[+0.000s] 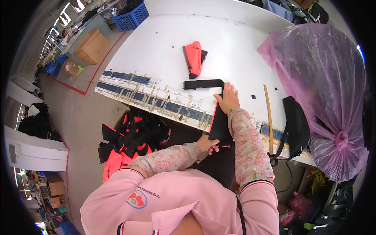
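A long black fabric piece with a red-orange edge hangs over the near edge of the white table. From its far end a black strap bends off to the left. My right hand lies on the far end of the piece, fingers stretched out and pressing it to the tabletop. Lower down, my left hand is closed on the near end of the same piece, just off the table's edge. Beyond the strap lies a red-orange and black fabric piece, apart from both hands.
Below the table at left is a heap of black and red-orange pieces. To the right are a wooden strip, a black pouch with a strap and a large tied pink plastic bag. Taped strips line the table's near edge.
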{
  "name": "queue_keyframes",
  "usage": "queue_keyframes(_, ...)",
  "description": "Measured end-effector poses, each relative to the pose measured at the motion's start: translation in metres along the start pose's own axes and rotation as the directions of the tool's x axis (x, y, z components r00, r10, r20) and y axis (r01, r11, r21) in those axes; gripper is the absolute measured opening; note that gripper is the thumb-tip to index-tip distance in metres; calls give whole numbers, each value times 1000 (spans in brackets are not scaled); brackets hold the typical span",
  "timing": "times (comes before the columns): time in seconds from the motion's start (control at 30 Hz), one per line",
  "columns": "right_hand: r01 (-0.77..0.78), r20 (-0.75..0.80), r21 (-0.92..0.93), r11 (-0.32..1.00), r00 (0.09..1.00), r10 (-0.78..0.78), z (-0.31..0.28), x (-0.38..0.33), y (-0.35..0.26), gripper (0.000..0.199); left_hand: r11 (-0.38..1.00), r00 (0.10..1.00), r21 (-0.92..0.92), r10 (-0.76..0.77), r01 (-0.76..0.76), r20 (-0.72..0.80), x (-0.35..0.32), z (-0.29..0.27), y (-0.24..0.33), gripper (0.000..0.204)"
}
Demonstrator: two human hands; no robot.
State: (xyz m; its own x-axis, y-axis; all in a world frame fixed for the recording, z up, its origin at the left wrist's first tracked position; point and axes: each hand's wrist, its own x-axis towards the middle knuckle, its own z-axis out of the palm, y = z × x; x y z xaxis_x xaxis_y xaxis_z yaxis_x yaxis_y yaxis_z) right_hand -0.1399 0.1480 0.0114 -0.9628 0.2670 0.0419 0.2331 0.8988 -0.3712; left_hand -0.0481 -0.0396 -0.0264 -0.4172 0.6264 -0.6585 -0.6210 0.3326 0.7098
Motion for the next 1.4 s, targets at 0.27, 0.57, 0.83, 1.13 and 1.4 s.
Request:
queue_keyframes(0.27,276,-395,344,897,910,-129,-31,-41,13,54,967,982,193,148,-169,117,-26,-57,0,27)
queue_keyframes(0.57,167,-269,373,912,961,-66,-19,-135,86,41,769,912,564,-62,302,-405,-315,-268,27,29)
queue_keyframes(0.83,225,-298,39,973,933,-204,-18,-134,66,31,270,323,182,-710,945,-626,-441,-386,-92,25)
queue_keyframes(1.13,223,-316,16,975,926,-207,-14,-134,67,31,28,289,323,-525,946,-801,-438,-414,-94,72)
queue_keyframes(1.4,213,-331,-38,976,919,-214,-18,-134,65,30,543,725,515,-295,664,-623,-381,-396,-53,116)
